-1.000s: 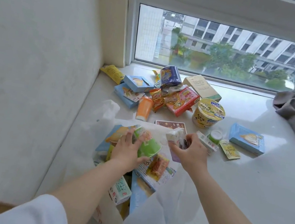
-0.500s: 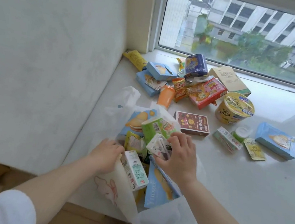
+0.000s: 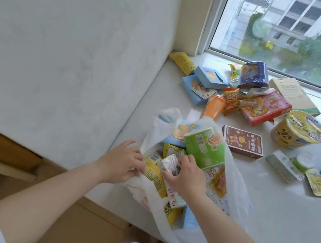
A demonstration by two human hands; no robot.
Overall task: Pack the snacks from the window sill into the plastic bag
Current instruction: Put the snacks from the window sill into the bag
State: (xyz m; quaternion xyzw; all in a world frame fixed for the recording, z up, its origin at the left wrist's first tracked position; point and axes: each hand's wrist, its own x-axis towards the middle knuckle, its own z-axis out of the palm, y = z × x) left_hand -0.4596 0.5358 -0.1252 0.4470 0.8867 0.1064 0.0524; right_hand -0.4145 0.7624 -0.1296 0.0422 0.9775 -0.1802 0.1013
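Change since a second ago: right hand (image 3: 185, 178) picked a small white carton (image 3: 170, 165) off the sill (image 3: 267, 208) and has carried it down into the bag (image 3: 233, 197); it now sits in the bag mouth, between the yellow pack (image 3: 153, 172) on the left and the green cup (image 3: 205, 146) on the far side. Right fingers are curled round the carton, not yet let go. Left hand (image 3: 122, 162) has moved off the green cup to the bag's near-left rim; its fingers pinch the plastic and hold the mouth open. The bag lies on the near-left part of the sill, mouth toward the person, already stuffed with boxes and packs, so room looks tight. Judgement: this item is all but packed and only needs a release and maybe a push down. Plenty left outside. Red box (image 3: 243, 142) sits just beyond the bag, noodle bowl (image 3: 298, 130) to its right, pink box (image 3: 264, 108) and orange bottle (image 3: 213, 107) further back, blue can (image 3: 252, 74) and tan box (image 3: 295, 95) by the window, blue boxes (image 3: 202, 84) and a yellow pouch (image 3: 182, 61) in the far-left corner, and a few small items at the right edge. Task roughly half done by count. Risk: the bulky bowl and boxes may not fit unless the contents get re-stacked, and the bag overhangs the near sill edge somewhat.
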